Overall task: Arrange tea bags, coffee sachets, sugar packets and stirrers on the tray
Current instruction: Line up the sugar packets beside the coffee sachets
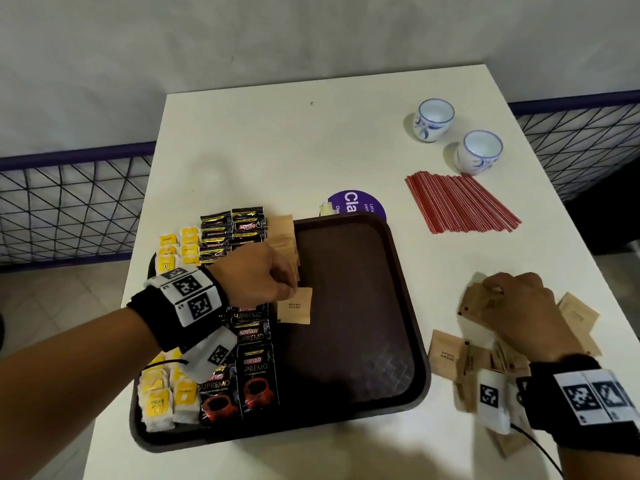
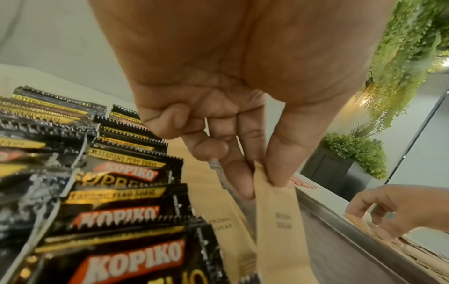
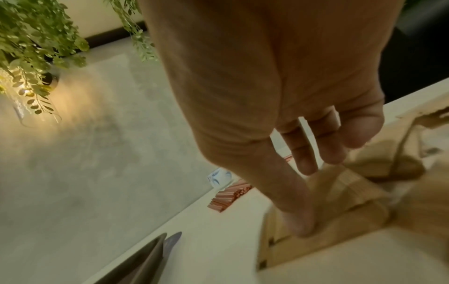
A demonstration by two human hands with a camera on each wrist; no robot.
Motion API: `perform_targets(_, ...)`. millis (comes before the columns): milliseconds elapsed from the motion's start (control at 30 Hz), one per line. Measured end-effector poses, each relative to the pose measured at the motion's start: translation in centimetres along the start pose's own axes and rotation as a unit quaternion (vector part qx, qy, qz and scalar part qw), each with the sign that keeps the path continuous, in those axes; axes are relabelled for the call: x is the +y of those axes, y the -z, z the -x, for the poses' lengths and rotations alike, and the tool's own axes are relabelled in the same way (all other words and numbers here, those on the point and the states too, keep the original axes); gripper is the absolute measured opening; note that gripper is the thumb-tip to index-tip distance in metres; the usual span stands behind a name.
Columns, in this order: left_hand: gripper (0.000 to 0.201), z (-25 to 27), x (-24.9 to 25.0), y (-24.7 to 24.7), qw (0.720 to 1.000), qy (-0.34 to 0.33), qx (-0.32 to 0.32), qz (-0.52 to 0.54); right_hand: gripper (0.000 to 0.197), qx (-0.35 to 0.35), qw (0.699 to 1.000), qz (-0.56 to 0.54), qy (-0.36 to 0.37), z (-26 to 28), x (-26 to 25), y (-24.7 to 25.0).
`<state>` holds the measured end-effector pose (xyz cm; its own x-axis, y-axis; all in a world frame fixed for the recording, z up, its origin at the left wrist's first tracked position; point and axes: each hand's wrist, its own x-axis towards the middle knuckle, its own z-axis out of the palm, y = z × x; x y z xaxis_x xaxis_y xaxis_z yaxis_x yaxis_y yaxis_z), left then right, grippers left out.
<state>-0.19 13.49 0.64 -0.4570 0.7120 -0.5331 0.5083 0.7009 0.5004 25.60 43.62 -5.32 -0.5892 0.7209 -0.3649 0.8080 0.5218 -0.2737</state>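
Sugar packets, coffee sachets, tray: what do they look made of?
Sugar packet pinched by the left hand: seems matte kraft paper; tan, no glare, plain dark print. Coffee sachets: likely glossy plastic or foil laminate; bright highlights, serrated top edges in the left wrist view. Tray: probably moulded plastic, dark brown, semi-matte, with a crosshatch texture catching light near its corner.

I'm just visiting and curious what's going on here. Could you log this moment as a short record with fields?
left hand: pinches a brown sugar packet over the brown tray
right hand: fingers on the loose sugar packets on the white table, grip unclear
on tray: yellow tea bags, Kopiko coffee sachets, a row of sugar packets
not yet on tray: red stirrers
also on table: two teacups
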Motion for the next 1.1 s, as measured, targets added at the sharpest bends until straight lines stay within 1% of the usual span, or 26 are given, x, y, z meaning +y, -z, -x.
perform_targets(100,0.009,0.0,0.0,-0.4,0.999,0.008,0.018,-0.044,0.038,0.021,1.000,0.000,0.013,0.0,-0.1,-0.3)
perform_targets(233,0.016,-0.1,-0.3,-0.8,0.990,-0.004,0.042,-0.137,0.028,0.052,0.997,-0.014,0.046,0.1,-0.2,-0.1)
perform_targets(400,0.022,-0.1,-0.6,-1.2,0.972,-0.007,0.035,-0.234,0.022,0.069,0.994,-0.034,0.078,0.5,-0.5,0.6)
perform_targets(467,0.023,-0.1,-0.7,-1.2,0.969,-0.001,0.040,-0.242,0.021,0.054,0.994,-0.048,0.083,0.5,-0.5,1.1)
perform_targets(533,0.024,-0.2,-0.7,-1.3,0.967,0.003,0.050,-0.251,0.021,0.017,0.994,-0.080,0.071,0.5,-0.5,1.8)
perform_targets(600,0.025,-0.2,-0.8,-1.5,0.963,0.004,0.057,-0.262,0.023,-0.006,0.991,-0.113,0.066,0.4,-0.6,2.6)
perform_targets(767,0.025,-0.3,-0.9,-2.0,0.956,0.000,0.077,-0.283,0.016,-0.005,0.981,-0.181,0.070,0.4,-1.2,3.9)
perform_targets(900,0.025,-0.3,-1.1,-2.4,0.951,0.001,0.097,-0.293,0.014,-0.019,0.966,-0.247,0.077,0.8,-1.9,4.5)
perform_targets(1000,0.024,-0.3,-1.4,-2.5,0.950,-0.009,0.118,-0.288,0.018,-0.041,0.951,-0.296,0.076,1.3,-2.8,4.5)
perform_targets(1100,0.026,-0.2,-1.5,-2.6,0.953,-0.013,0.125,-0.274,0.019,-0.057,0.942,-0.319,0.087,2.0,-4.2,4.1)
